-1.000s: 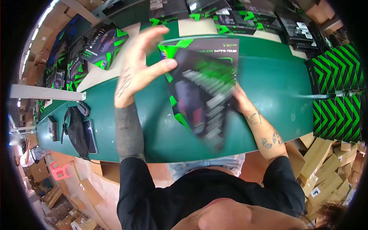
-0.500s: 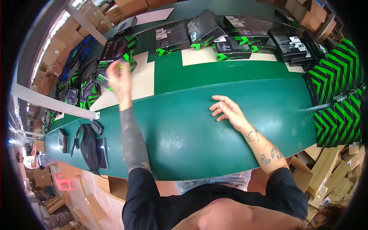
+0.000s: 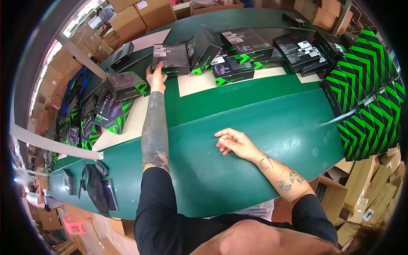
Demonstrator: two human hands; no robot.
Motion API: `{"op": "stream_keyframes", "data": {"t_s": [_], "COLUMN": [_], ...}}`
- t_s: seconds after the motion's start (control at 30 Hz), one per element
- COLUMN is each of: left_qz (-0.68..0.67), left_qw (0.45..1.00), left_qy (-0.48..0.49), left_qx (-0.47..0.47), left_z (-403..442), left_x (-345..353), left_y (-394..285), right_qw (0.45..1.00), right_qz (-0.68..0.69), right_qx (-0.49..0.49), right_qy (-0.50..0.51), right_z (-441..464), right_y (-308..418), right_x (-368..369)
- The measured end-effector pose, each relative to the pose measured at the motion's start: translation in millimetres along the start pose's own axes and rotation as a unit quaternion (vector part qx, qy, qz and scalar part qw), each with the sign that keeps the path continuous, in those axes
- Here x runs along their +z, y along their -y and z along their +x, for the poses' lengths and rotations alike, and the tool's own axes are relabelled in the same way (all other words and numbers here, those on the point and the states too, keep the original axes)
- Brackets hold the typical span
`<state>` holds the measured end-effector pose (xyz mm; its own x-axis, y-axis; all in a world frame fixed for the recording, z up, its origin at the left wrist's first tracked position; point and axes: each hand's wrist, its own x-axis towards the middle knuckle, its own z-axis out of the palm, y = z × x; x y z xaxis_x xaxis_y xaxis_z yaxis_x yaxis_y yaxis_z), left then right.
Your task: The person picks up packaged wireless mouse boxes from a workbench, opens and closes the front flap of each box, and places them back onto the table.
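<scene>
My left hand reaches across the green table and grips the left front corner of a black box with a white label and green trim. Its thumb lies on the near side, and the other fingers are partly hidden behind the box's left edge. A tilted black box leans beside it on the right. Above the near part of the table, my right hand has loosely bent fingers, apart and with nothing in them. To the left of my left hand lies another black-and-green box, above a gaming mouse box.
Several black boxes stand along the back. Stacked boxes with green chevrons rise at the right. A metal bar crosses the left side, near a black bag and a phone. Cardboard cartons stand behind.
My left hand has moved from the mouse boxes at the left to the labelled black box farther right. My right hand stays bent and free, while the camera view has shifted.
</scene>
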<state>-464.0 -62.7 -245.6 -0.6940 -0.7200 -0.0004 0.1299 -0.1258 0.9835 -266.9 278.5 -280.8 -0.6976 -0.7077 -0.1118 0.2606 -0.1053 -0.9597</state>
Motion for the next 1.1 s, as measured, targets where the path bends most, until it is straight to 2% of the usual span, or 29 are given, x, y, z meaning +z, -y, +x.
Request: {"op": "stream_keyframes", "data": {"t_s": [0.03,0.07,0.1,0.17,0.23,0.27,0.3,0.33,0.37,0.43,0.5,0.57,0.6,0.67,0.7,0.73,0.77,0.8,0.83,0.87,0.97,1.03,1.1], "left_qz": [0.019,0.075,0.064,0.023,0.102,0.181,0.233,0.233,0.228,0.256,0.328,0.364,0.392,0.261,0.183,0.126,0.193,0.295,0.389,0.343,0.268,0.185,-0.042], "left_qw": [0.999,0.977,0.964,0.961,0.906,0.779,0.664,0.633,0.603,0.594,0.568,0.612,0.648,0.848,0.914,0.937,0.937,0.876,0.789,0.823,0.843,0.857,0.946], "left_qy": [-0.003,-0.024,-0.017,0.064,0.15,0.179,0.212,0.246,0.279,0.371,0.359,0.278,0.22,0.252,0.259,0.238,0.209,0.195,0.173,0.174,0.216,0.243,0.231], "left_qx": [0.028,0.2,0.257,0.27,0.383,0.573,0.678,0.696,0.711,0.666,0.664,0.645,0.615,0.387,0.254,0.221,0.204,0.328,0.443,0.418,0.413,0.414,0.224], "left_z": [-5,25,0,-67,-124,-136,-156,-169,-178,-192,-208,-214,-213,-211,-211,-214,-233,-237,-236,-235,-234,-230,-219], "left_x": [2,-4,-4,-14,-39,-53,-63,-74,-82,-99,-98,-93,-92,-94,-92,-82,-66,-60,-55,-54,-56,-56,-61], "left_y": [-8,11,-14,-63,-93,-102,-124,-125,-123,-115,-107,-101,-90,-73,-68,-57,-67,-63,-59,-54,-52,-47,-32], "right_qw": [1.0,0.999,0.999,0.991,0.965,0.949,0.931,0.92,0.9,0.887,0.953,0.967,0.972,0.981,0.984,0.986,0.987,0.987,0.988,0.991,0.974,0.982,0.983], "right_qz": [0.017,0.033,0.049,0.133,0.261,0.315,0.363,0.391,0.431,0.458,0.299,0.256,0.233,0.186,0.165,0.144,0.132,0.118,0.101,0.065,0.202,0.142,0.115], "right_qx": [0.006,0.012,0.014,0.007,0.003,0.026,0.03,0.023,-0.012,-0.05,-0.032,0.016,0.003,-0.031,-0.05,-0.068,-0.081,-0.094,-0.108,-0.115,-0.103,-0.121,-0.143], "right_qy": [-0.003,-0.004,-0.007,0.005,0.017,0.008,0.012,0.012,0.055,-0.027,0.027,0.015,-0.011,-0.036,-0.039,-0.044,-0.048,-0.049,-0.046,-0.038,-0.009,-0.016,-0.021], "right_z": [-1,-1,-1,0,4,6,4,3,5,-12,-12,-15,-16,-12,-10,-10,-11,-9,-7,-6,2,3,3], "right_y": [0,2,4,0,-3,3,14,20,12,42,31,26,23,22,22,20,16,13,11,6,-4,-8,-14], "right_x": [0,0,-1,-10,-20,-23,-25,-25,-31,-10,-27,-21,-15,-5,-3,-1,1,2,0,-2,-11,-14,-17]}}
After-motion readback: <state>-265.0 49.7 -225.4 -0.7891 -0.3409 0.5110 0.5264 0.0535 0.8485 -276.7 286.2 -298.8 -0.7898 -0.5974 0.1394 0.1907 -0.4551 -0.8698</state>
